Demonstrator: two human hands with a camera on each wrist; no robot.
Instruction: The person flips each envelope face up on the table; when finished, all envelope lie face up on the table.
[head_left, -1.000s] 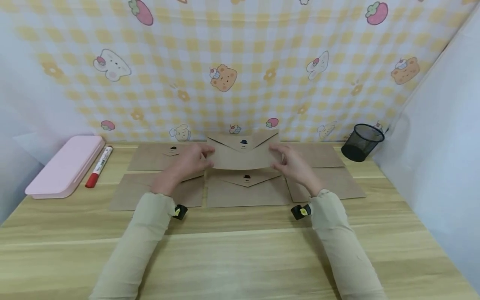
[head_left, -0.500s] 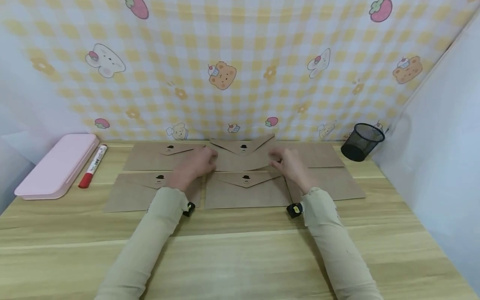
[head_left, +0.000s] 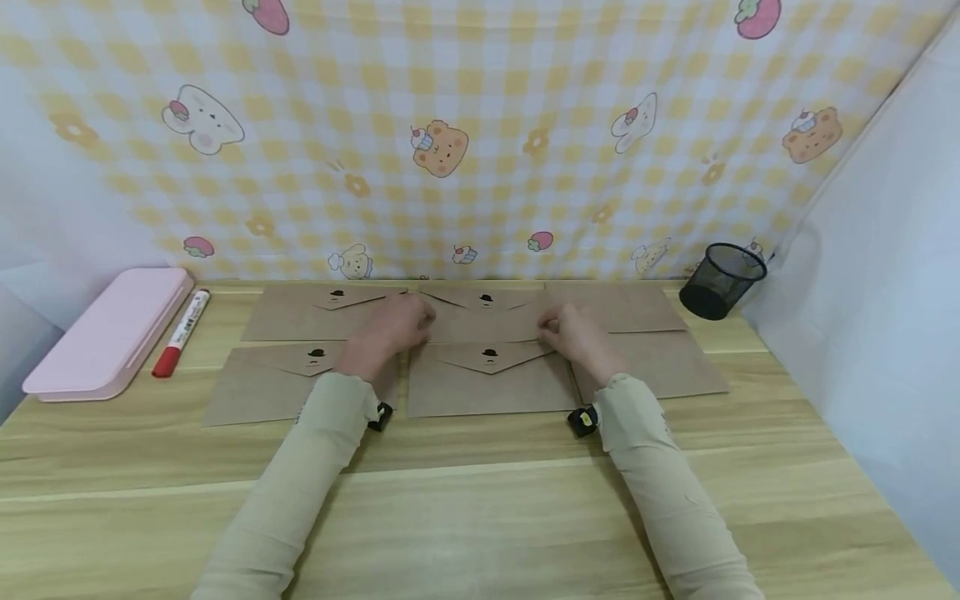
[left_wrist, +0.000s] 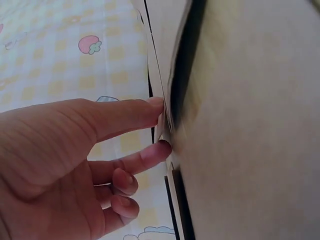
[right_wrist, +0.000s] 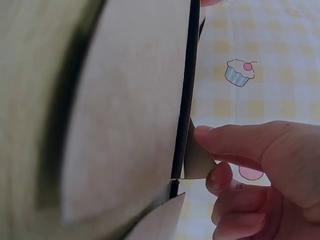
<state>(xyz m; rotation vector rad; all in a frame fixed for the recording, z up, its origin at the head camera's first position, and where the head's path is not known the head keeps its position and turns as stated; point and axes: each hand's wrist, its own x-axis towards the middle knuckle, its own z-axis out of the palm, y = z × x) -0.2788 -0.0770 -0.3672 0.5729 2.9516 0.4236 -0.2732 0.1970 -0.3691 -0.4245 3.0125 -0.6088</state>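
A brown kraft envelope (head_left: 480, 323), its pointed flap printed with a small hat, lies in the middle of the back row. My left hand (head_left: 386, 332) is at its left side; in the left wrist view the thumb and index finger pinch the paper edge. On the opposite side my right hand (head_left: 581, 337) has thumb and index finger on a corner (right_wrist: 196, 162) of that envelope. Just in front lies another hat-printed envelope (head_left: 491, 397). Beneath my left forearm and hand are the back left envelope (head_left: 288, 323) and front left envelope (head_left: 251, 392), both partly covered.
To the right lie a back envelope (head_left: 637, 308) and a front envelope (head_left: 667, 367). A black mesh pen holder (head_left: 716, 287) leans at the back right. At the left are a pink case (head_left: 108, 333) and a red-capped marker (head_left: 182, 332). A checked cloth (head_left: 510, 200) hangs behind.
The middle back envelope, raised and tilted up between both hands earlier, has come down flat in line with its neighbours. Both hands have lowered with it.
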